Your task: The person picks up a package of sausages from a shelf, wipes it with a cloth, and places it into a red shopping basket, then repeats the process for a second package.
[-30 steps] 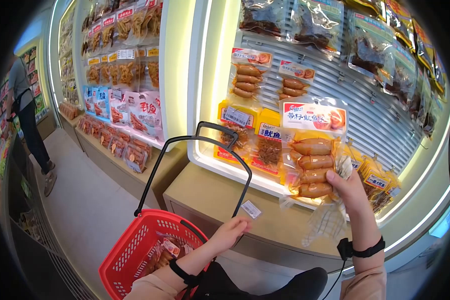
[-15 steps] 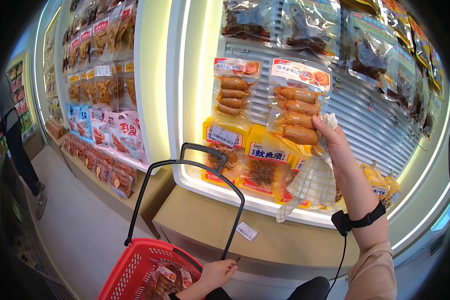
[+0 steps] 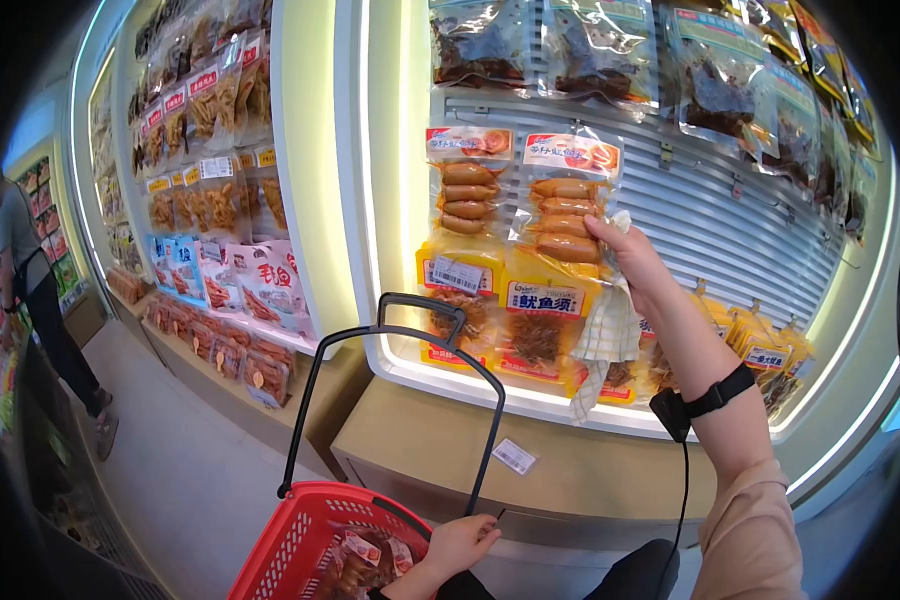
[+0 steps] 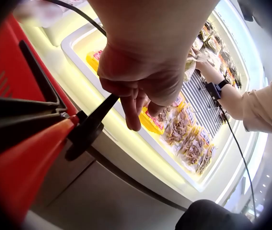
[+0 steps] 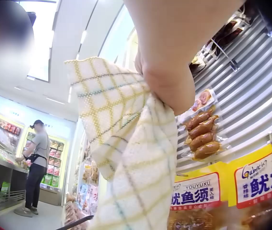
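In the head view my right hand (image 3: 625,255) pinches the lower right edge of a clear packet of brown squid (image 3: 567,205), thumb over its front. The packet stands upright close to the rack, beside a like packet (image 3: 468,185) hanging on its left. A white checked cloth (image 5: 126,139) is gripped in the same hand and hangs down over yellow packets. Low in the view my left hand (image 3: 460,545) is by the red basket (image 3: 290,540). The left wrist view shows its fingers curled round a black basket handle (image 4: 95,117); other squid packets lie in the basket.
Yellow squid packets (image 3: 540,315) hang below the brown ones. The basket's other black handle (image 3: 310,400) stands up before the tan ledge (image 3: 400,430), where a price label (image 3: 514,456) lies. A person (image 5: 37,163) stands in the aisle at the left.
My right hand has carried the squid packet away from me and up to the rack, beside the hanging one, the cloth going with it. My left hand has stayed by the basket.
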Action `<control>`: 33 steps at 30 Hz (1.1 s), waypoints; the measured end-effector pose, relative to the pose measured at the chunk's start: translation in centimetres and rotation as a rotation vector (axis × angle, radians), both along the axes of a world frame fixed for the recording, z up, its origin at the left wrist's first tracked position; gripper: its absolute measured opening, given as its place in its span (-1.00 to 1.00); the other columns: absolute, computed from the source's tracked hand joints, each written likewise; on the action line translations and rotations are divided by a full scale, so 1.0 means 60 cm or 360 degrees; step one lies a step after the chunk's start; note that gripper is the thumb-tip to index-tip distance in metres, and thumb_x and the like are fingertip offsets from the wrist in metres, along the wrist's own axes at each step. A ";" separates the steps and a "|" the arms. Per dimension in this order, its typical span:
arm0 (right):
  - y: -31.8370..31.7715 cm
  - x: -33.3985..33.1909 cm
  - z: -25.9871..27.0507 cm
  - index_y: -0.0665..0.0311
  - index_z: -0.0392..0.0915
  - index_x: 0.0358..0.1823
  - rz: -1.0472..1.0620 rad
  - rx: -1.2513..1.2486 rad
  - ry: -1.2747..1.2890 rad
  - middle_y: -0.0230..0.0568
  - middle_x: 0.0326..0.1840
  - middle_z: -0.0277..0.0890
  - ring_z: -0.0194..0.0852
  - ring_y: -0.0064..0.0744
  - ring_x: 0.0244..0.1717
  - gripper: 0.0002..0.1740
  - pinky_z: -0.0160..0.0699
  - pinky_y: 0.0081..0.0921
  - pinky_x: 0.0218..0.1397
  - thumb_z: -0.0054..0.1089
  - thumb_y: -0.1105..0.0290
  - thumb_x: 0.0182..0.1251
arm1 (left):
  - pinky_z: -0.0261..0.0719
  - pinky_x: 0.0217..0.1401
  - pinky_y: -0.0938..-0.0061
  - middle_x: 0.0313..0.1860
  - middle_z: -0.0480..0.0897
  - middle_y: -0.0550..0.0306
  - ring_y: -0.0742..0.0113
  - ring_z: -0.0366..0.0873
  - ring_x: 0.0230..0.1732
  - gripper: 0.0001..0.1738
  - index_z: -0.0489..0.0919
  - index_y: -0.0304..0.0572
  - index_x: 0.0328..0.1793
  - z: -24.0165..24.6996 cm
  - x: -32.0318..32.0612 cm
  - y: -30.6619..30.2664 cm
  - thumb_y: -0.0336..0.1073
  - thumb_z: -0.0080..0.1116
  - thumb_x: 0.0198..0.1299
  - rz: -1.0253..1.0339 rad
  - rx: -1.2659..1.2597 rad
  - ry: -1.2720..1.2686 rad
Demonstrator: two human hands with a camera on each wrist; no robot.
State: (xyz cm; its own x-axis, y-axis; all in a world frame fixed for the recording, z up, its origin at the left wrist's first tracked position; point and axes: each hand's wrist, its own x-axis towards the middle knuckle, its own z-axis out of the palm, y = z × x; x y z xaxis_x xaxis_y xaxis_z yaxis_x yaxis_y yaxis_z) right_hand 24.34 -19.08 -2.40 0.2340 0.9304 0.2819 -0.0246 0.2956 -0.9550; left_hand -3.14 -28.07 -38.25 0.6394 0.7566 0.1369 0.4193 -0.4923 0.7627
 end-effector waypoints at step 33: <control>-0.334 0.007 -0.328 0.44 0.31 0.32 0.0189 -0.0551 -0.1076 -0.04 0.27 0.46 0.32 -0.28 0.34 -0.44 0.14 -0.32 0.45 -0.37 0.10 0.64 | 0.47 0.32 0.15 0.40 0.29 -0.26 -0.21 0.39 0.34 -0.26 0.20 -0.17 0.45 -0.425 -0.457 -0.028 -0.23 0.19 0.14 0.1110 -0.0736 0.1383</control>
